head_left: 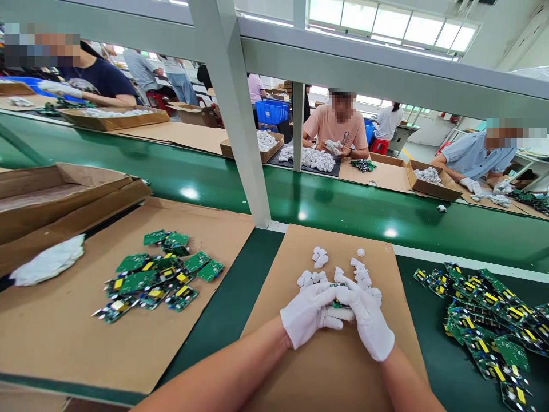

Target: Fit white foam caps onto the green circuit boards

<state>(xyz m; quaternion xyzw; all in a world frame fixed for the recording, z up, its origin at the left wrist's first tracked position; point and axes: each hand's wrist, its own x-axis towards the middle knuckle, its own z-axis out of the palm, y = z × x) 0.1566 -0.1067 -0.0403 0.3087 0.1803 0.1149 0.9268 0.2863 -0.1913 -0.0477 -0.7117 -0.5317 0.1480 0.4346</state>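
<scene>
Our gloved fingers (338,297) close on a small board (338,304), mostly hidden between them | left hand (309,314) and right hand (368,316) meet, wrists low over the cardboard (326,366) | white caps (360,273) just beyond.

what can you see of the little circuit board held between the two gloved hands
Only a sliver of the circuit board shows: green with a dark part, like the boards piled left and right. It sits pinched between the left hand and right hand, both in white gloves, whose fingers wrap around it. It is held just above the cardboard sheet, near the small white pieces. The rest is hidden.
</scene>
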